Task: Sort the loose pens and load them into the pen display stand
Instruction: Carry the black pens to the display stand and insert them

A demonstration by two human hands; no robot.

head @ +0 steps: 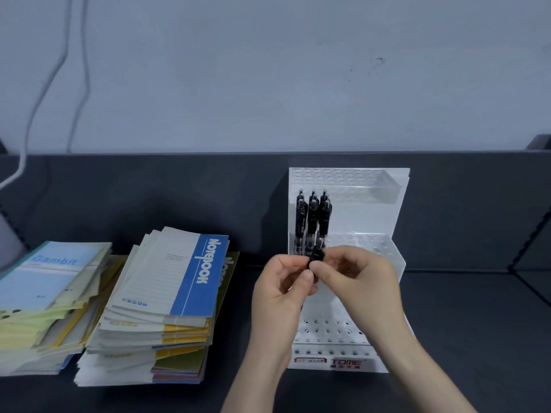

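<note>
A white tiered pen display stand [369, 210] stands on the dark shelf, right of centre. Several black pens [312, 216] stand upright in holes at the left end of its top tier. In front of the middle tier, my left hand [280, 293] and my right hand [357, 281] meet. Both pinch a black pen [316, 255] between thumb and fingers. Only the pen's upper end shows above my fingers; the rest is hidden by my hands. The stand's lower tiers show empty holes.
Two stacks of notebooks lie to the left: a blue and white "Notebook" stack [161, 293] and a pale blue "Gambit" stack [47, 293]. White cables [44, 84] hang down the wall at the far left. A dark shelf bracket [533, 251] runs along the right side.
</note>
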